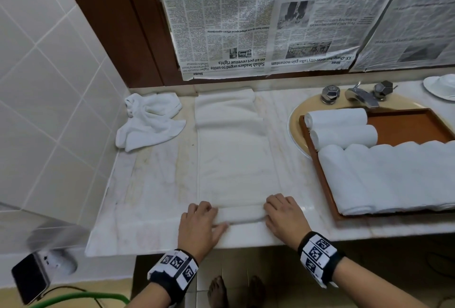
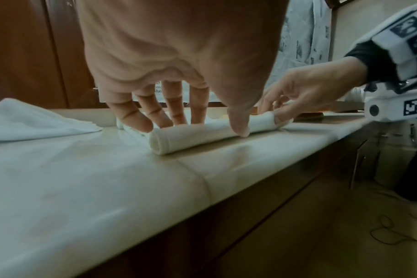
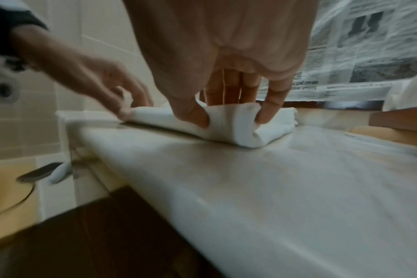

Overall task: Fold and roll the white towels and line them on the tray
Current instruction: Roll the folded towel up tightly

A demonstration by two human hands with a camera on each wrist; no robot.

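I'm rolling: my left hand (image 1: 199,224) and right hand (image 1: 283,219) each curl fingers and thumb round the started roll at the near end of the folded towel (image 1: 236,167) on the counter (image 1: 152,196); next, I judge, an even forward roll, then onto the tray (image 1: 406,125)

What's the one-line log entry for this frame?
step: rolling towel | left hand, right hand: gripping roll ends | tray: partly filled

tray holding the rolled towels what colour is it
The tray is reddish brown, clearest in the head view.
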